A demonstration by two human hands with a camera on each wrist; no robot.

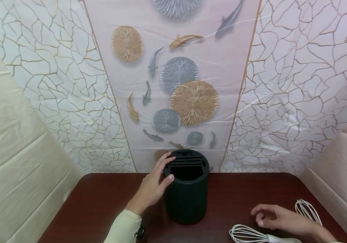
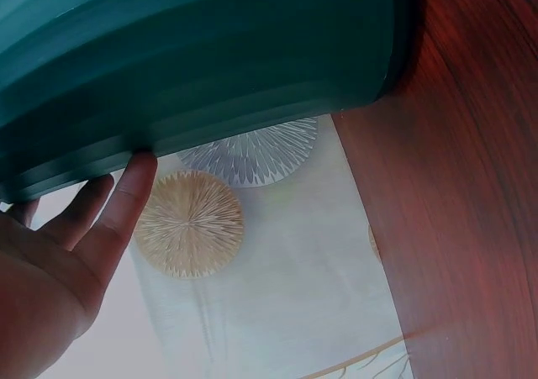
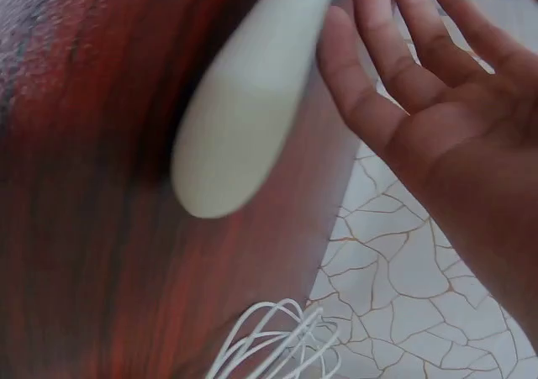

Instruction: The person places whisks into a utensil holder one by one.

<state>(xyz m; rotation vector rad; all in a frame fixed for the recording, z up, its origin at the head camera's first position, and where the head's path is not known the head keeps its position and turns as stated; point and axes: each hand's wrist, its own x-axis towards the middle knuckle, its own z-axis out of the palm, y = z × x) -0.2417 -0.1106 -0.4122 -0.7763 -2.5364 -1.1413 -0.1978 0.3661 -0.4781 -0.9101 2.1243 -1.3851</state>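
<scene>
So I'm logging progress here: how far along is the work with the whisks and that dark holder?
Nothing looks stowed yet: the dark holder shows only open slots on top. In hand: the left hand grips the holder's rim, and the right hand hovers open over the near whisk, not gripping it. Left: both that whisk and the second whisk lie on the table.

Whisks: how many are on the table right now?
2. One whisk lies at the near edge, just below the right hand. The second whisk lies behind that hand, toward the right edge. None shows in the holder.
</scene>
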